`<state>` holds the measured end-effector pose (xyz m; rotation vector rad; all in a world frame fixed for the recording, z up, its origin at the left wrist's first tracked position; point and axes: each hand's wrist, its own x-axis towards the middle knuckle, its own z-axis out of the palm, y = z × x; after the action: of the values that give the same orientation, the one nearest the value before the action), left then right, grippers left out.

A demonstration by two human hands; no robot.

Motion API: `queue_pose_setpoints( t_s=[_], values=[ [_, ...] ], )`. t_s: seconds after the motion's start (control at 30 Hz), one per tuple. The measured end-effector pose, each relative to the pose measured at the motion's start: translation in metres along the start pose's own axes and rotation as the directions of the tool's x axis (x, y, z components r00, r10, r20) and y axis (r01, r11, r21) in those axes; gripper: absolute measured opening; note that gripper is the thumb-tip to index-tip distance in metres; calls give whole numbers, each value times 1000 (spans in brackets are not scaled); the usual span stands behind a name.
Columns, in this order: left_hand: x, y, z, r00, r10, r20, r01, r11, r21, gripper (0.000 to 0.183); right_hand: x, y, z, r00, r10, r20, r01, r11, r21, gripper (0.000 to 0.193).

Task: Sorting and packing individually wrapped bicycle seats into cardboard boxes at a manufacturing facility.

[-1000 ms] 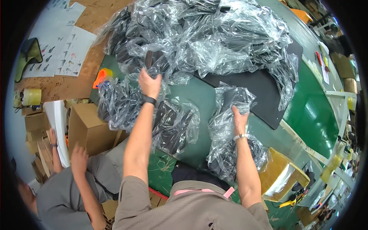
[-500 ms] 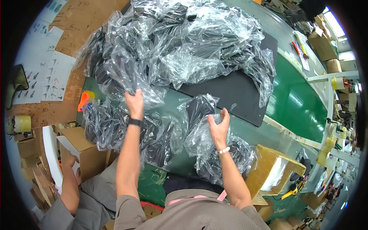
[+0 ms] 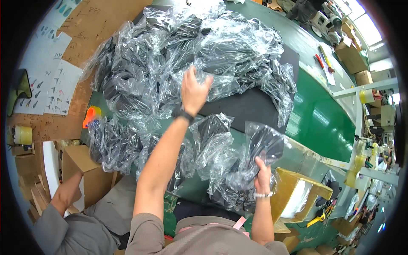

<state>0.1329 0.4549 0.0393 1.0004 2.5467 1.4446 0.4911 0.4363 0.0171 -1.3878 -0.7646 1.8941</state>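
A big heap of dark pieces in clear plastic bags (image 3: 182, 55) covers the far part of the table. My left hand (image 3: 195, 91) reaches over the near edge of this heap with its fingers apart and nothing held. At the right, my right hand (image 3: 262, 176) grips a clear bag with a flat dark piece inside (image 3: 265, 142), held up above the nearer bags. More bagged dark pieces (image 3: 214, 144) lie in the middle, and another row (image 3: 114, 140) lies at the near left. What exactly the dark pieces are, I cannot tell.
Under the heap is a black flat board (image 3: 246, 106). An open box wrapped in yellow tape (image 3: 297, 193) stands at the right. An orange tape dispenser (image 3: 91, 114) sits at the left edge. A co-worker's arm (image 3: 68, 193) rests by a cardboard box (image 3: 85, 163).
My left hand has let go of a bagged piece and moved right and away from me onto the heap. My right hand, empty before, has moved right and nearer and now holds a bagged piece.
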Motion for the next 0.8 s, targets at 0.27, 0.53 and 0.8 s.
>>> queue_pose_setpoints(
  t_s=[0.27,0.53,0.8],
  values=[
    [75,-40,46,908,-310,281,400,839,-368,51,-45,1,-20,998,-24,58,36,975,-219,45],
    [-66,43,-60,837,400,373,-379,916,-132,23,-38,-84,-58,967,-165,194,182,980,-76,44],
    [-169,100,-132,234,754,614,-763,534,-365,21,-19,-121,-19,640,138,756,120,954,-275,64]
  ],
)
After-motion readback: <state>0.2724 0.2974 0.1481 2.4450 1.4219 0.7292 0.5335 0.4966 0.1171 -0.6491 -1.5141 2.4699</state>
